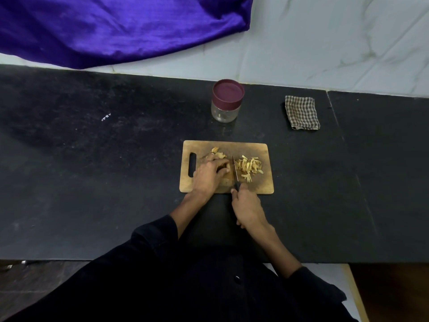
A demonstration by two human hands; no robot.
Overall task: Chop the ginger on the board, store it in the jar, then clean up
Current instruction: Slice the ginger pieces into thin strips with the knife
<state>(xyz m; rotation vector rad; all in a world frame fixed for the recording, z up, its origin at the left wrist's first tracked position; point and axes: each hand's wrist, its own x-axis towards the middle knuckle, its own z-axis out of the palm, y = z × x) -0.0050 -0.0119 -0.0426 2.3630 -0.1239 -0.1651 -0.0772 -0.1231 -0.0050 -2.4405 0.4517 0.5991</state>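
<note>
While chopping midway: right hand (249,209) grasping knife (235,175), left hand (210,174) curled over uncut ginger (218,154) on board (264,182). Cut strips (249,168) piled right. Jar (227,101) far, lidded; filling, cleanup with cloth (301,112) pending.

We see a dim, soft-lit picture with muted colours; the black counter (92,182) swallows detail and looks grainy. Sheen lies on the purple cloth (104,26) and the pale wall (336,43) is brightest. Wide-angle bending curves the counter's edges, and fine detail is soft throughout.
</note>
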